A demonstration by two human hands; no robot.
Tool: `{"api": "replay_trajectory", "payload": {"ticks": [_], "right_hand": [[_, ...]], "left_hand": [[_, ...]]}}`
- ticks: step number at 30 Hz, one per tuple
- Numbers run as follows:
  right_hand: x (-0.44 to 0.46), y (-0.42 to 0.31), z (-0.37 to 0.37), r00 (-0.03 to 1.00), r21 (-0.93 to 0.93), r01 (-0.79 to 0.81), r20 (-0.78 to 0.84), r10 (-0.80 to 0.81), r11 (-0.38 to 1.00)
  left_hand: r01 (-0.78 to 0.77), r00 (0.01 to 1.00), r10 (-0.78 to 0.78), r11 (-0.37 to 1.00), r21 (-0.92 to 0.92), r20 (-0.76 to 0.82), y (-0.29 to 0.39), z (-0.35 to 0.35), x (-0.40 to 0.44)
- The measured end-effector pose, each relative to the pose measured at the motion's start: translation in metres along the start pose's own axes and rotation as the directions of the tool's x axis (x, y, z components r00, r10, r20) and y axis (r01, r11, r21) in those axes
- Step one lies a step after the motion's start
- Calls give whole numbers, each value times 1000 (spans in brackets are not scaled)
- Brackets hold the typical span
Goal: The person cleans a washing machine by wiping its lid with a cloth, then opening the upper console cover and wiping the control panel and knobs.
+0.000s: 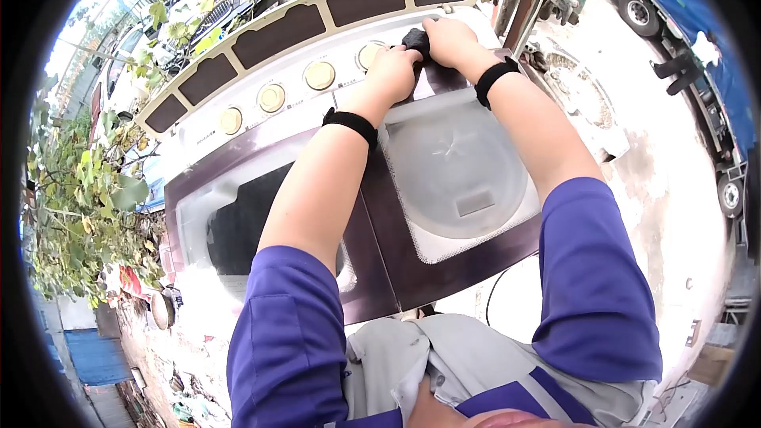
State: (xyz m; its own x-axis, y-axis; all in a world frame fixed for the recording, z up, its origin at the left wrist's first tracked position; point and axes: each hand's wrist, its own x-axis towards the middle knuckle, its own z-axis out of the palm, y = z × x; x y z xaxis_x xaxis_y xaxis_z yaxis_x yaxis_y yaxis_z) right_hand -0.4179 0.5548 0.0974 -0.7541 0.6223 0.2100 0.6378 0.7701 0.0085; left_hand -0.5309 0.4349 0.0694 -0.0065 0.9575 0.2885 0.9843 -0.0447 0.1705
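A twin-tub washing machine (369, 206) with a dark purple top stands in front of me. Its control panel (289, 83) carries several round cream knobs. Near the panel's right end, my left hand (394, 73) has its fingers bent against a dark crumpled cloth (416, 43). My right hand (450, 41) holds the same cloth from its right side, fingers curled. Beneath my right arm is a round translucent lid (456, 174); a rectangular lid with a dark window (250, 210) lies left of it.
Leafy vines (95, 222) hang at the left. A metal post (533, 4) rises behind the machine's right corner. Cluttered metal parts (575, 91) lie to the right. A blue truck (721, 32) stands at the upper right, a person's dark-clad legs (678, 71) beside it.
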Motion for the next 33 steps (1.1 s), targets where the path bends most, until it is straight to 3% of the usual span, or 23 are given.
{"api": "replay_trajectory", "payload": {"ticks": [3,6,7,9,10,13,15,16,18,21,23,25,26,29,30,31,33], "right_hand": [[11,-8,-2,997,131,-54,59,46,990],[17,-16,1,999,409,-39,-2,44,912],[17,-16,-1,1000,521,-26,2,29,853],[3,-16,-8,998,814,-22,-16,60,581],[-9,-16,-24,998,864,18,-43,38,503],[-60,-8,-78,988,879,126,-154,25,460],[-105,-1,-107,968,831,155,-236,86,534],[-129,3,-118,971,871,129,-208,119,474],[-177,8,-132,946,857,25,-186,264,515],[-240,11,-127,844,912,-107,-127,521,396],[-281,2,-133,787,954,-162,-29,616,252],[-327,-28,-164,737,948,-262,76,672,179],[-346,-30,-162,761,966,-199,48,647,163],[-398,-46,-147,670,965,-39,-167,724,259],[-414,-56,-153,604,947,-181,-107,790,266],[-426,-55,-137,524,951,-119,-184,832,285],[-453,-56,-122,445,953,-176,-146,884,246]], "left_hand": [[99,994,-81,954,-282,74,-9,-10,-3],[268,963,-241,917,-295,123,-13,-36,-13],[304,953,-287,907,-293,101,-11,-45,-19],[354,934,-344,868,-348,92,-3,-68,-32],[412,910,-396,821,-396,125,19,-95,-41],[202,960,-278,620,-758,29,26,-94,-43],[144,978,-207,650,-746,9,46,-92,-41],[85,989,-147,687,-722,-23,67,-97,-45],[2,997,-51,765,-644,-57,111,-109,-54],[71,997,-28,645,-761,70,172,-129,-76],[-186,983,143,717,-672,-119,187,-100,-77],[-173,984,161,768,-617,-76,216,-103,-91],[-233,972,189,749,-620,-137,225,-97,-94],[-234,967,220,588,-774,-126,255,-90,-105],[-243,965,226,565,-789,-135,265,-88,-109],[-227,959,268,516,-826,-95,275,-91,-118],[-345,927,322,541,-767,-190,290,-86,-133]]}}
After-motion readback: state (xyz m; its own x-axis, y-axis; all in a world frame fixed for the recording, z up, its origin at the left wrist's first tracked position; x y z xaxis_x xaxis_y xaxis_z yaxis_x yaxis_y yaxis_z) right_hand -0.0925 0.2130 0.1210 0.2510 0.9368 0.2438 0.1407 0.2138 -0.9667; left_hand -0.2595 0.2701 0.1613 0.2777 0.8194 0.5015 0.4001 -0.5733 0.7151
